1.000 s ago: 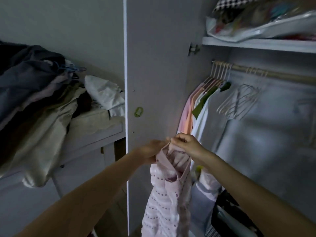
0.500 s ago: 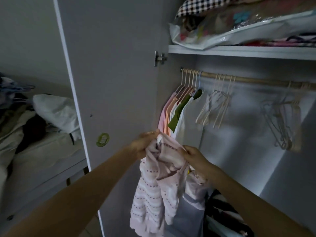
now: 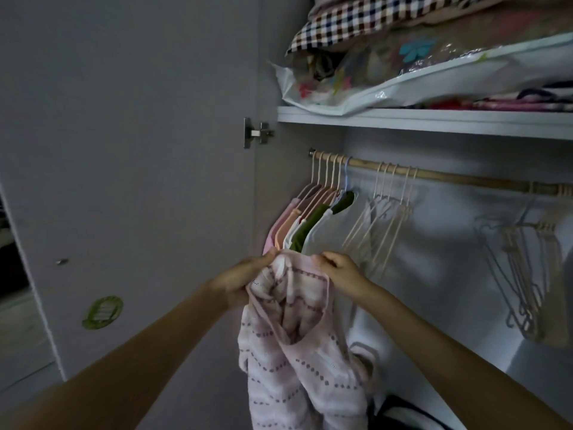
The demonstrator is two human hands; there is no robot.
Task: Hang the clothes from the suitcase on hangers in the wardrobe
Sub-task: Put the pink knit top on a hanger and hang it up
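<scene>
Item: pink knitted garment (image 3: 297, 346), held up before the open wardrobe, below the rail and in front of the hung clothes. Long axis vertical; the neck opening is turned upward and stretched sideways between the two hands, the body hanging limp toward the lower edge of the view. Fabric soft and openwork, pale pink, crossed by rows of small darker dashes.

Hands: the left hand (image 3: 245, 276) is closed on the left edge of the neckline, cloth pinched between thumb and curled fingers. The right hand (image 3: 339, 270) is closed on the right edge likewise, fingers curled over the hem.

Rail: a wooden rod (image 3: 449, 178) is fixed horizontally under the shelf. At its left end a tight row of hung clothes (image 3: 305, 226) in pink, peach, white and dark green is seen on pale thin hangers. Just right of them a bunch of empty hangers (image 3: 379, 225) is hung; a second bunch of empty hangers (image 3: 524, 268) is hung well apart, far right.

Shelf: a white board (image 3: 434, 121) is loaded with a clear plastic storage bag (image 3: 403, 79) and a checked cushion (image 3: 372, 18).

Door: grey wardrobe door (image 3: 139, 150), swung open at left, metal hinge (image 3: 257, 132) at its inner edge, round green sticker (image 3: 103, 311) low down. Interior dim, walls pale grey.
</scene>
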